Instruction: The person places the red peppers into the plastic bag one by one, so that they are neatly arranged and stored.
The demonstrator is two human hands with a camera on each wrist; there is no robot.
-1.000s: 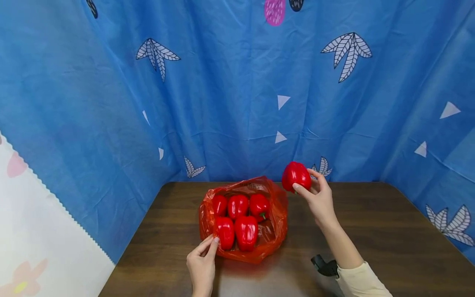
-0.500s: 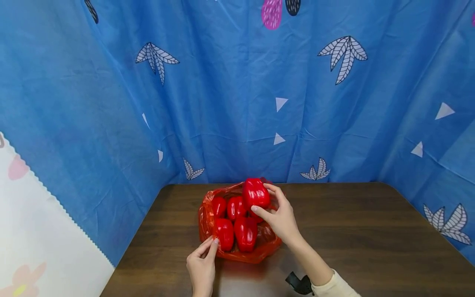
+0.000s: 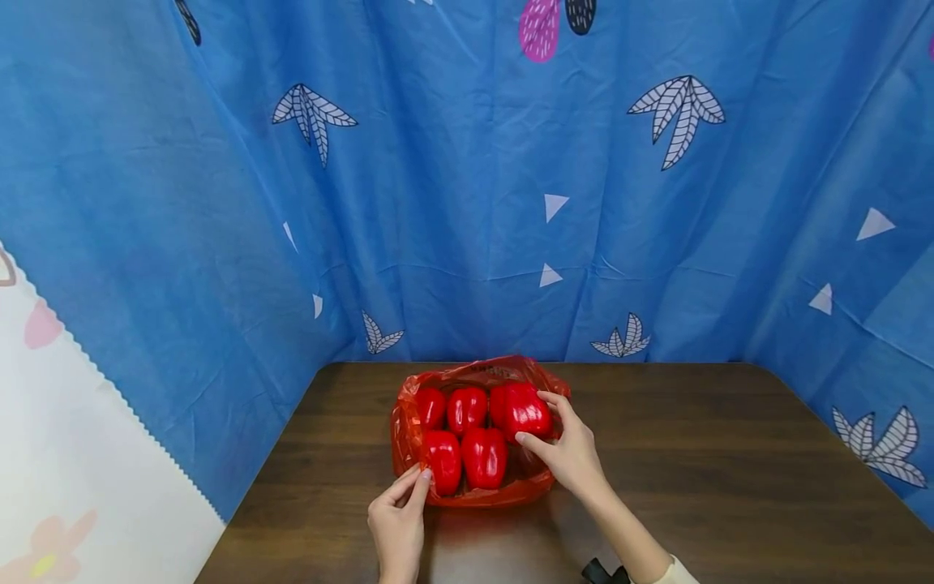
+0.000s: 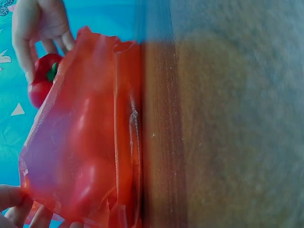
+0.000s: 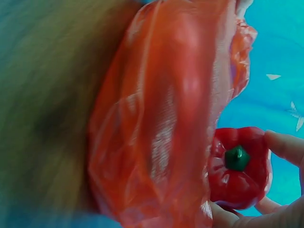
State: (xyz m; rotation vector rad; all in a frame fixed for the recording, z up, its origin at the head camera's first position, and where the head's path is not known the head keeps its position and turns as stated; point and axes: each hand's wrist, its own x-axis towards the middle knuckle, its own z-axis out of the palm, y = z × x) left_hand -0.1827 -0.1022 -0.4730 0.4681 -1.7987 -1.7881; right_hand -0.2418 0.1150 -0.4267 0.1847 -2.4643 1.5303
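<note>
A red plastic bag [image 3: 409,442] stands open on the table with several glossy red bell peppers [image 3: 484,458] inside. At its near left rim, my left hand [image 3: 400,519] pinches the film between thumb and fingers. My right hand [image 3: 572,450] grips one more bell pepper [image 3: 529,411] at the bag's right side, thumb below and fingers above. In the right wrist view this bell pepper [image 5: 240,166] shows its green stem and sits at the bag's mouth. From the left wrist, the bag's side [image 4: 95,142] covers most of the peppers.
The brown wooden table [image 3: 700,454] reaches back to a blue patterned curtain [image 3: 452,203]. A white cloth with pink prints [image 3: 87,454] hangs at the left. Below the right forearm a black strap-like piece [image 3: 601,572] shows at the frame's lower edge.
My right hand has brought its bell pepper leftward from beside the bag to over it, then lower and slightly right into the opening. The left hand keeps its place on the rim.
</note>
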